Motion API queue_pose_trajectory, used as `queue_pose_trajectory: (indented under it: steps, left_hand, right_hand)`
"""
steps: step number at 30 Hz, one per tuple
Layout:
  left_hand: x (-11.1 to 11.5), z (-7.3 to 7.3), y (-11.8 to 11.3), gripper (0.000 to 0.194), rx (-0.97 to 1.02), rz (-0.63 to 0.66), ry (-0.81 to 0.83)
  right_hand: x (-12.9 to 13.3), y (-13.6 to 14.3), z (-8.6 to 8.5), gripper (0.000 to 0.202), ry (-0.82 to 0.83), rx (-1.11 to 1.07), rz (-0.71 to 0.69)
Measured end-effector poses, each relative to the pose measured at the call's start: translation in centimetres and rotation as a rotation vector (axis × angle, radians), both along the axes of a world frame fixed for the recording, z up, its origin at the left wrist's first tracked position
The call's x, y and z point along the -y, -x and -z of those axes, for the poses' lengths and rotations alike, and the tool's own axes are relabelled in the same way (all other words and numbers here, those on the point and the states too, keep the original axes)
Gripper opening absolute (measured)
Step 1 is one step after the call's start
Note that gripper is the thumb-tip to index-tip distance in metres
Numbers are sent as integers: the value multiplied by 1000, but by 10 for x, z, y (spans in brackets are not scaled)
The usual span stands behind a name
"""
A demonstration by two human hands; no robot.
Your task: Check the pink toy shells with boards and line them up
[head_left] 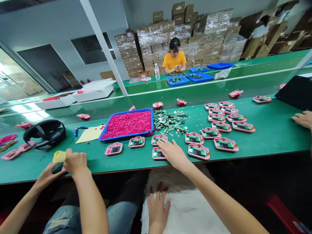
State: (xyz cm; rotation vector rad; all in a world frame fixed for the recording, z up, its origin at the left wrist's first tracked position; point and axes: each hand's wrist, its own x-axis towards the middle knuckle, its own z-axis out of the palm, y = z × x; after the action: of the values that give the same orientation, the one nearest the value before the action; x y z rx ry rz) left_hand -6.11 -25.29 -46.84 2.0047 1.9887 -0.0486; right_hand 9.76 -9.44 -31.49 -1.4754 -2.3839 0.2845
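My right hand (172,154) reaches over the green table, fingers stretched out, its fingertips on or just above two pink casings. The far pink casing (156,139) and the near pink casing (158,155) each hold a green circuit board, partly hidden by the fingers. Down on the white cloth over my lap rests my left hand (158,208), its fingers spread and nothing in it. Left of my right hand lie another filled casing (136,142) and a casing with a black part (113,148). Several more filled casings (199,150) stand in rows to the right.
A blue tray (101,137) of small pink pieces sits beside a heap of circuit boards (170,121). At left, a co-worker's hands (76,162) work near a black headset (45,135). Another person's hand (303,119) is at right. Someone sits across the conveyor (146,89).
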Motion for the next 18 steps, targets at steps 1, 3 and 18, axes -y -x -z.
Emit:
queue_pose_trajectory:
  steps: [1, 3, 18]
  left_hand:
    - [0, -1, -1, 41, 4, -5, 5]
    - [-1, -3, -5, 41, 13, -15, 8]
    - [4, -1, -14, 33, 24, -75, -99]
  right_hand:
    - [4, -12, 3, 46, -17, 21, 19]
    - [11, -34, 6, 50, -45, 56, 71]
    - [-26, 68, -24, 45, -143, 41, -271]
